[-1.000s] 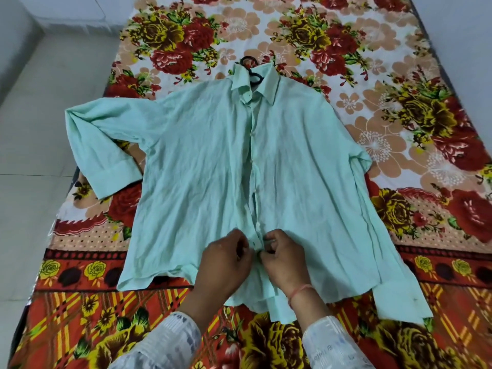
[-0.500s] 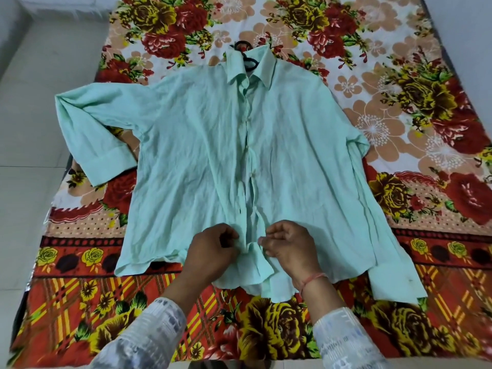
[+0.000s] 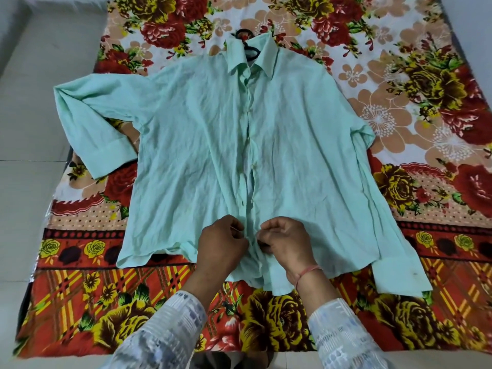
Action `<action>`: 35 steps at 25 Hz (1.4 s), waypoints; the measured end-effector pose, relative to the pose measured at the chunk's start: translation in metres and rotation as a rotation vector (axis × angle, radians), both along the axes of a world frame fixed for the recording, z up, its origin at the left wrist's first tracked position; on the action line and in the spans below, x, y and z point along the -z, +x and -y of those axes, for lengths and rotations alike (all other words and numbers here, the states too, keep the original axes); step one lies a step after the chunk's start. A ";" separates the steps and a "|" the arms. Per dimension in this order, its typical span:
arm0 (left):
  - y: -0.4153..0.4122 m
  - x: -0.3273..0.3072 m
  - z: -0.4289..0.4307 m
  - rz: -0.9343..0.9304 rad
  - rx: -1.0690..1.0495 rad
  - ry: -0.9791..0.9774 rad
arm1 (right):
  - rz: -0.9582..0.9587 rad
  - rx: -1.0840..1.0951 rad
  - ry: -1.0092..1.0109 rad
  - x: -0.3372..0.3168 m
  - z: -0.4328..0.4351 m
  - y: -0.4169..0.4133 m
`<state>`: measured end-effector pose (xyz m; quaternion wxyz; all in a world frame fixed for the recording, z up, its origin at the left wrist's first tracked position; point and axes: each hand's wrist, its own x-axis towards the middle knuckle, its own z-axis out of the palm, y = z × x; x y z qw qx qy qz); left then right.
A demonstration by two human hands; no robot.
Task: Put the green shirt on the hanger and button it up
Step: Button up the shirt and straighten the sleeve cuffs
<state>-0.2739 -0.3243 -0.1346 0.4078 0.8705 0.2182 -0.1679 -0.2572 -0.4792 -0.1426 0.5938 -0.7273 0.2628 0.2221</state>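
Note:
A pale green shirt (image 3: pixel 191 145) lies flat, front up, on a floral bedspread, its sleeves spread to both sides. A black hanger (image 3: pixel 249 47) is inside it; only the hook and neck show at the collar. The front placket looks closed down most of its length. Near the bottom hem my left hand (image 3: pixel 222 247) pinches the left edge of the placket. My right hand (image 3: pixel 286 242) pinches the right edge just beside it. The fingertips of both hands nearly meet over the placket.
The floral bedspread (image 3: pixel 399 129) covers the bed under the shirt. A pale tiled floor (image 3: pixel 24 155) runs along the left of the bed. A light wall (image 3: pixel 479 35) borders the far right. The shirt's right cuff (image 3: pixel 399 272) lies near the bed's front.
My hands stay at the lower placket, shifting slightly as the fingers work the fabric. The camera has tilted, so the shirt sits a little lower in view.

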 end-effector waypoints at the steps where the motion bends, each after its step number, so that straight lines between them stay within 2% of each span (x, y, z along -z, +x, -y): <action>1: -0.001 0.000 -0.002 -0.015 -0.014 -0.012 | 0.041 -0.003 -0.042 -0.002 -0.001 0.001; 3: -0.003 0.001 -0.009 -0.037 -0.136 -0.181 | 0.119 -0.037 -0.112 -0.005 -0.005 0.004; 6: -0.008 -0.002 -0.016 -0.051 -0.376 -0.667 | 0.122 -0.133 -0.084 -0.010 -0.009 0.007; 10: -0.011 0.004 -0.021 -0.060 -0.535 -0.900 | 0.086 -0.166 0.022 -0.017 -0.009 0.009; 12: -0.010 0.002 -0.023 -0.059 -0.603 -0.920 | 0.082 -0.276 0.041 -0.022 -0.003 0.010; 15: -0.009 -0.004 -0.022 -0.023 -0.628 -0.893 | 0.083 -0.641 -0.090 -0.025 0.008 0.013; 16: -0.009 -0.004 -0.022 -0.004 -0.614 -0.863 | 0.089 -0.670 -0.134 -0.026 0.008 0.014; 19: -0.012 -0.002 -0.018 0.086 -0.507 -0.687 | 0.162 -0.436 -0.204 -0.025 0.004 0.016; 22: -0.012 -0.003 -0.015 0.142 -0.401 -0.591 | 0.114 -0.206 -0.035 -0.027 -0.006 0.016; 29: -0.013 -0.006 -0.010 0.129 -0.327 -0.606 | 0.053 -0.123 0.094 -0.024 -0.012 0.010; 35: -0.011 -0.007 -0.013 0.083 -0.384 -0.696 | -0.002 -0.148 0.146 -0.023 -0.007 0.011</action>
